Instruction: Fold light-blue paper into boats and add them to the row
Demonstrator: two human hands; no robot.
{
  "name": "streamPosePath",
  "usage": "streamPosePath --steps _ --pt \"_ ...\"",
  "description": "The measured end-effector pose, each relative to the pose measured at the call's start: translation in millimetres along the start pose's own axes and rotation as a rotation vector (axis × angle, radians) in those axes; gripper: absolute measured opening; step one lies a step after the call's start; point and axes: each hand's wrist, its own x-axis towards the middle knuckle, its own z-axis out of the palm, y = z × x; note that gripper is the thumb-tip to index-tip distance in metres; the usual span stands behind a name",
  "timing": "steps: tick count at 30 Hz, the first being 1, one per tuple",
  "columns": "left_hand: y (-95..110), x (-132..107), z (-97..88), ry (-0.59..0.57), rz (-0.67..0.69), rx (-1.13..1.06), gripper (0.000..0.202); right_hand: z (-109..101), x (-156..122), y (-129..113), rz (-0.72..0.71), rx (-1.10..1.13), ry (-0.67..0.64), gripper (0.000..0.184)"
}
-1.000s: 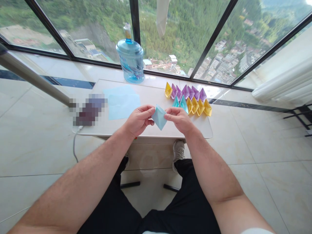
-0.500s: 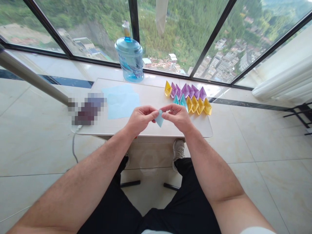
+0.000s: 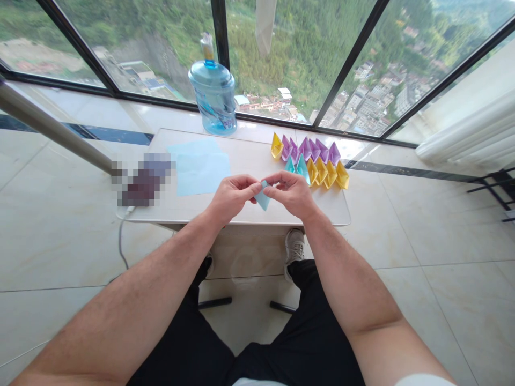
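the left hand [image 3: 231, 197] and the right hand [image 3: 293, 193] both pinch a small folded blue paper [image 3: 263, 197] between closed fingertips, at the frame centre above the table [image 3: 249, 161]. the water jug [image 3: 213, 96], upper centre, looks almost empty. finished paper boats [image 3: 317, 163] stand right of centre.

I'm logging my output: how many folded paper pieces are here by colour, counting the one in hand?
yellow boats: 5
purple boats: about 6, they overlap
blue boats: 2
blue piece, in left hand and right hand: 1
total: about 14
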Motion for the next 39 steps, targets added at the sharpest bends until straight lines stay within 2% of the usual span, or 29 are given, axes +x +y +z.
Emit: streamPosePath --steps 12,16,21,24,27,31,35,39 --pt "-0.2 -1.0 1.0 0.026 -0.011 0.023 0.032 0.0 -0.5 1.2 -0.008 0.034 -0.027 0.032" --pt "2.0 -2.2 2.1 0.088 -0.005 0.133 0.032 0.6 -0.5 1.6 -0.004 0.001 -0.012 0.031" --pt "3.0 -4.1 2.1 0.13 0.07 0.352 0.03 0.7 0.0 1.8 0.001 -0.033 -0.012 0.031" --pt "2.4 -4.6 2.9 0.133 0.074 0.363 0.03 1.1 0.2 1.2 -0.008 -0.028 -0.026 0.031" --pt "2.1 -4.4 4.5 0.122 0.033 0.255 0.031 3.6 -0.2 0.2 -0.051 -0.056 0.012 0.03" --pt "1.6 -3.7 5.5 0.112 -0.002 0.199 0.031 9.1 -2.3 -1.4 -0.117 -0.197 0.098 0.02" --pt "-1.1 -3.2 4.1 0.126 0.015 0.265 0.031 11.6 -4.2 -2.4 -0.123 -0.278 0.113 0.019" --pt "-2.2 -3.8 3.5 0.164 0.071 0.427 0.026 11.4 -4.1 -2.4 -0.135 -0.275 0.107 0.017"
